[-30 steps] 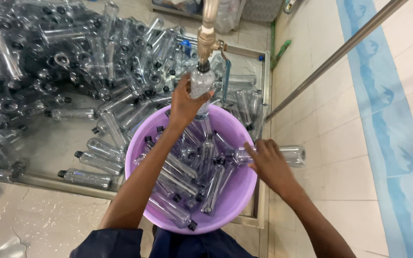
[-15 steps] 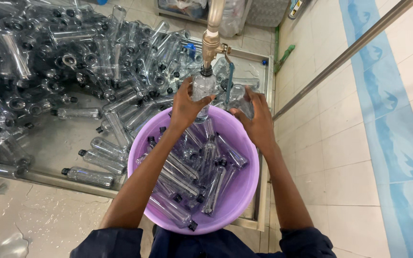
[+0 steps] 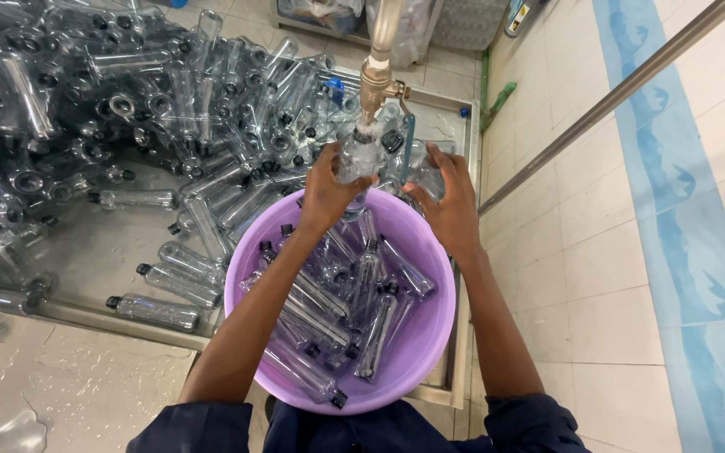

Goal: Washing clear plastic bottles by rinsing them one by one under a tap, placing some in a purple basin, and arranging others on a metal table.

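Observation:
My left hand point(image 3: 327, 191) grips a clear plastic bottle point(image 3: 356, 156) and holds its mouth up under the brass tap point(image 3: 372, 82). Just right of the tap, my right hand point(image 3: 451, 205) is curled around a second clear bottle point(image 3: 419, 172). Both hands hover over the far rim of a purple basin point(image 3: 243, 281). Inside it lie several clear bottles with black caps point(image 3: 367, 310), pointing different ways. My forearms reach across the basin from the near side.
A big heap of clear bottles point(image 3: 127, 101) fills the steel sink tray on the left. A blue lever point(image 3: 409, 147) hangs by the tap. A wet counter point(image 3: 86, 377) lies at lower left. A metal rail point(image 3: 614, 101) crosses the tiled floor with its blue strip point(image 3: 681, 193).
My right hand left the basin's right rim, where it took a bottle, and moved up and left to beside the tap. My left hand stayed at the tap with its bottle.

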